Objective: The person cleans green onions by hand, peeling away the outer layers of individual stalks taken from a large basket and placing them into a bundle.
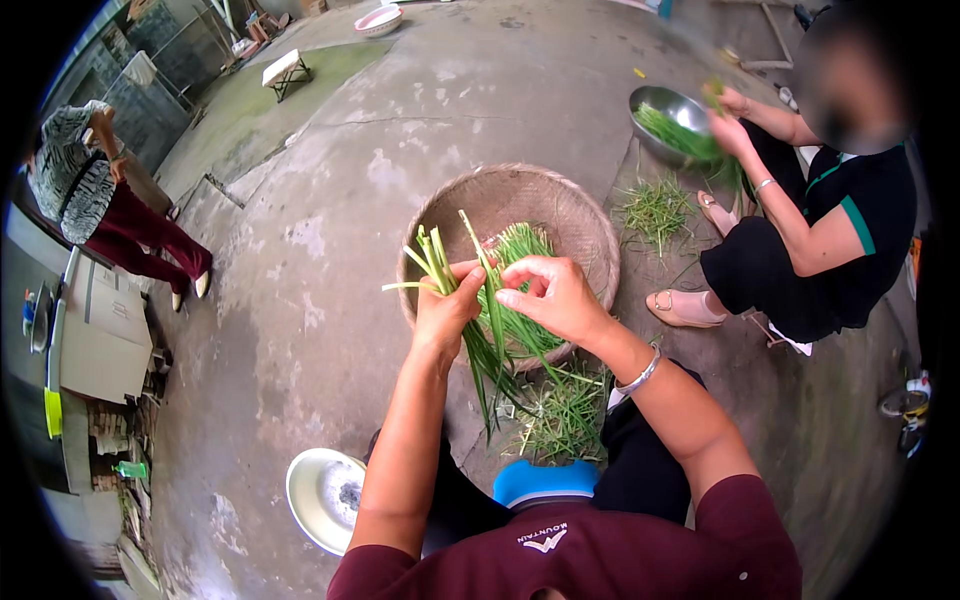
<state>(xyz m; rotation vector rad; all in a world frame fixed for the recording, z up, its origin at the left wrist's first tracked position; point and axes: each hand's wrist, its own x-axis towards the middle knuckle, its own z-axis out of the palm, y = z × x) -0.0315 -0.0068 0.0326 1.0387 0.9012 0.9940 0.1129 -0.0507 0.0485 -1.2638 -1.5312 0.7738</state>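
Note:
My left hand (450, 305) is closed round a small bunch of garlic chives (432, 254), their pale stem ends pointing up and the green leaves hanging below. My right hand (556, 298) is close beside the bunch, thumb and index finger bent together by an upright stalk; whether a strand is between them I cannot make out. Beneath both hands stands a round woven basket (592, 225) with a heap of green chives (522, 245) inside. Loose trimmings and chives (562, 408) lie on the ground between the basket and my legs.
A white basin (312, 505) stands left of my legs, a blue stool (545, 482) under me. At right a seated co-worker (830, 200) handles chives over a metal bowl (655, 148), near a pile of scraps (655, 212). Another person (110, 190) stands far left.

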